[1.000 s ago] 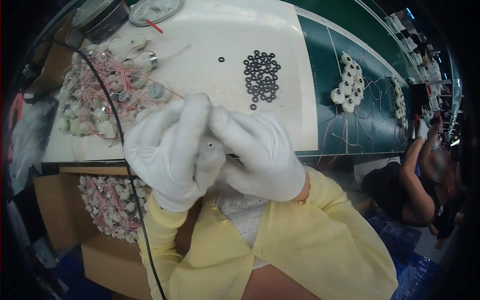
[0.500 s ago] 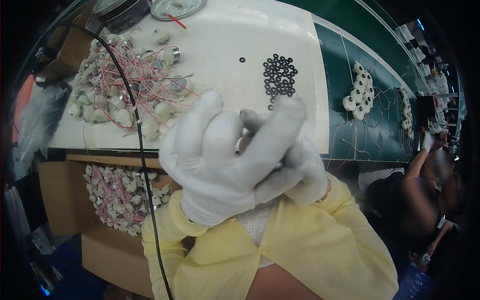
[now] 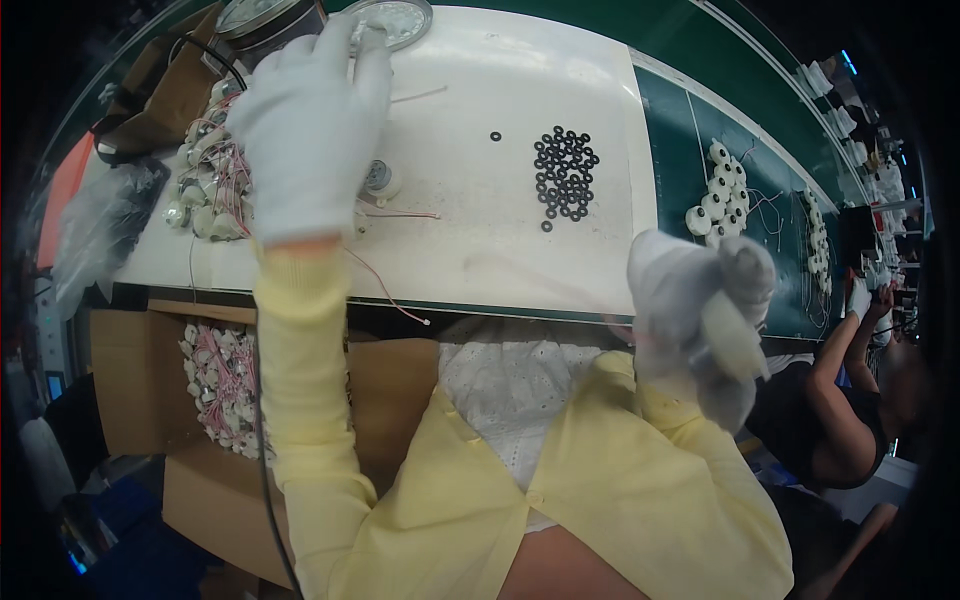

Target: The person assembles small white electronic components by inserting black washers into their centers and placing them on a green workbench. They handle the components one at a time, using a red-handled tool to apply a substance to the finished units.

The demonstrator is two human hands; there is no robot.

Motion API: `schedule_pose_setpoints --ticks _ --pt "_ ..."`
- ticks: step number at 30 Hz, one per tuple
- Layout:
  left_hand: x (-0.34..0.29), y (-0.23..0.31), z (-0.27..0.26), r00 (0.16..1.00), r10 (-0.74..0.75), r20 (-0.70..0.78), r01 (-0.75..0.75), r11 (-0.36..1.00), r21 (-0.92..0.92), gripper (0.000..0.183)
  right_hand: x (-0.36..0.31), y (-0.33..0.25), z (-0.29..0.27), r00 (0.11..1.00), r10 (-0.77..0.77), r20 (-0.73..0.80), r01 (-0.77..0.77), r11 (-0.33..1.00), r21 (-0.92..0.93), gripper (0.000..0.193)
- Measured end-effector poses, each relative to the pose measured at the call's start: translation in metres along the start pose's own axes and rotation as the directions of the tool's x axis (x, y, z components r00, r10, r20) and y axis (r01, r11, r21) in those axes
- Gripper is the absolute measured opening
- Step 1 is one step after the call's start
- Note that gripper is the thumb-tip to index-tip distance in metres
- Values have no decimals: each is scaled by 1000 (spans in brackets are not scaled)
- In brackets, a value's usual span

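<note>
Your right hand (image 3: pixel 692 305) grips a pale part (image 3: pixel 732 338); whether your left hand (image 3: pixel 305 140) pinches, I can't tell. Your left sleeve (image 3: pixel 305 345) may snag the nearby wire (image 3: pixel 384 286).

materials noted: cloth, plastic, metal and cardboard, mostly matt.
left hand (image 3: pixel 305 135): glove of matt, close-woven cloth; sleeve (image 3: pixel 305 350) below it, soft ribbed knit. right hand (image 3: pixel 690 300): cloth glove, grey-smudged, blurred, around an off-white part (image 3: pixel 732 340), plastic by look. between the hands: worktop (image 3: pixel 470 240) smooth, low sheen, faintly marked; black rings (image 3: pixel 565 178) dull, rubber-like. beyond the left hand: tin (image 3: pixel 265 25) and dish (image 3: pixel 428 28), both with shiny metallic rims. left of it: bag (image 3: pixel 105 215), clear, creased, glossy plastic. below it: carton (image 3: pixel 395 400), matt brown cardboard. past the right hand: green surface (image 3: pixel 672 120), smooth, semi-matt.
</note>
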State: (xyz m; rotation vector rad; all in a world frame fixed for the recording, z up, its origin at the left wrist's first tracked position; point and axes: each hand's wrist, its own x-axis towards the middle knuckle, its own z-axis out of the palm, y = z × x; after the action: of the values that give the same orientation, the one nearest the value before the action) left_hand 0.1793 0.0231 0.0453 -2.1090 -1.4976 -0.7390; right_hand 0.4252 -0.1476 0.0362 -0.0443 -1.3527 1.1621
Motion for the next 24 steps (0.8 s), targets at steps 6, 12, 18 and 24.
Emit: schedule_pose_setpoints --ticks 6,12,18,24 --pt "43 -25 62 762 -218 610 124 973 193 33 12 -20 -2 965 177 192 -231 920 317 77" --pt "34 -12 50 739 -39 673 -12 997 72 39 4 -52 -14 557 735 -386 -809 586 -51 63" --pt "1 23 31 842 75 535 -96 995 11 26 -20 -21 -29 595 522 -611 -684 -69 -726 28" --pt "-27 22 35 946 136 296 -206 954 220 17 -13 -24 -30 578 595 -559 -752 121 -648 26"
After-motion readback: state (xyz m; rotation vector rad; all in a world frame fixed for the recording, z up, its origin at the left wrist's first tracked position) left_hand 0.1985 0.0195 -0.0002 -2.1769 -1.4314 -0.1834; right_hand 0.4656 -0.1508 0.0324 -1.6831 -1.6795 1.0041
